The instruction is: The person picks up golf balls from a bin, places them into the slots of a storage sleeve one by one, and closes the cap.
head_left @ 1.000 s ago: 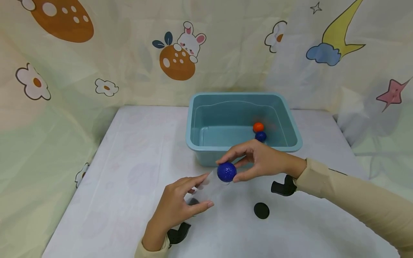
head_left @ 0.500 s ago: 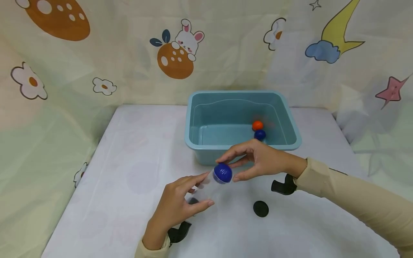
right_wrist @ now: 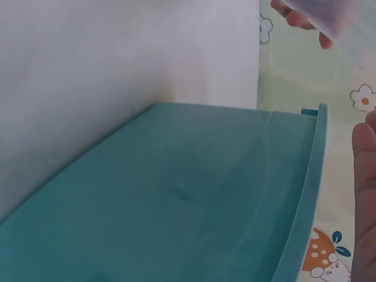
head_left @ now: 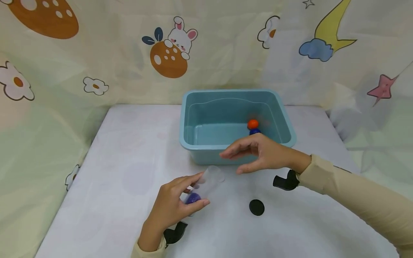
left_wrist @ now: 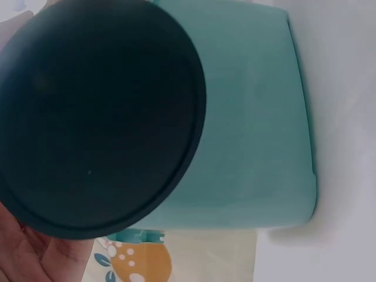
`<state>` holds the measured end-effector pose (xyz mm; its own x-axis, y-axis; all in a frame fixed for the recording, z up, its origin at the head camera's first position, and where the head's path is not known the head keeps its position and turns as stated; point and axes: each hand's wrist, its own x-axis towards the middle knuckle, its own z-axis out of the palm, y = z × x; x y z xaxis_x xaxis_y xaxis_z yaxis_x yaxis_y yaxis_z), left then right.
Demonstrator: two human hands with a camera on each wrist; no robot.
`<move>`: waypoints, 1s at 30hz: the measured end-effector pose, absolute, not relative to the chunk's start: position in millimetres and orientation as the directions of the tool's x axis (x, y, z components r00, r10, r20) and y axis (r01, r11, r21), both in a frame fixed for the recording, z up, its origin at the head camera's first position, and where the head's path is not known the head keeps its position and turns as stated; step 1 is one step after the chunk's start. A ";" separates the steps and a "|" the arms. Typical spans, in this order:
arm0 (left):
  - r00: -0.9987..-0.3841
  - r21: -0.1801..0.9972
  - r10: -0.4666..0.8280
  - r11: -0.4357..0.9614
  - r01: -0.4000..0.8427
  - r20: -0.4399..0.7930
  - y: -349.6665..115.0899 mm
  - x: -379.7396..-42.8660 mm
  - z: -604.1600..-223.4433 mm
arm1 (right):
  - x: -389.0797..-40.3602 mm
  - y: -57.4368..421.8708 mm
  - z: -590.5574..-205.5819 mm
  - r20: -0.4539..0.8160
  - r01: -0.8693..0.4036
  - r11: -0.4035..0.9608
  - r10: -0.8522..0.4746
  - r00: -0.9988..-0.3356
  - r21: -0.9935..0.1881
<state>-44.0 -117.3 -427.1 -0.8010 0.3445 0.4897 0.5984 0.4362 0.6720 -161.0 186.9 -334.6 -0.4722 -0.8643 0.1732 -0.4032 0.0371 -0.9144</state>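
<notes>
My left hand (head_left: 171, 202) grips a clear plastic cylinder (head_left: 211, 182), tilted with its open mouth up and to the right. A blue ball (head_left: 193, 198) lies low inside it, partly covered by the thumb. In the left wrist view the cylinder's round black base (left_wrist: 100, 117) fills much of the picture, with fingers (left_wrist: 59, 258) behind it. Just in front of the teal bin (head_left: 209, 157), my right hand (head_left: 261, 154) hovers with fingers and thumb spread and nothing between them. Its fingers (right_wrist: 365, 194) show at the right wrist view's edge.
Inside the bin, an orange ball (head_left: 253, 124) touches another blue ball (head_left: 255, 131), which the right hand partly hides. A flat black disc (head_left: 256, 207) lies on the white table (head_left: 138, 150) in front of the right hand. A patterned cloth (head_left: 226, 46) hangs behind.
My right hand has let go of the blue ball at the cylinder's mouth and drawn slightly back. The ball has slid down to the cylinder's lower end. My left hand keeps its grip.
</notes>
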 end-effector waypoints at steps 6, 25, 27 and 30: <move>-0.810 0.684 0.342 0.435 0.585 0.476 -118.4 -44.0 -427.1 | -167.1 188.3 -332.8 0.151 -0.377 0.062 -0.846 -0.511 -0.924; -0.822 0.696 0.343 0.439 0.568 0.455 -116.0 -45.6 -430.5 | -193.5 211.4 -305.3 0.142 -0.390 0.133 -0.788 -0.600 -0.911; -0.825 0.700 0.341 0.438 0.564 0.451 -116.3 -45.5 -431.0 | -196.3 214.3 -302.7 0.133 -0.390 0.152 -0.778 -0.614 -0.908; -0.824 0.698 0.340 0.439 0.566 0.454 -116.8 -45.7 -431.5 | -200.3 219.1 -298.8 0.107 -0.384 0.199 -0.758 -0.644 -0.902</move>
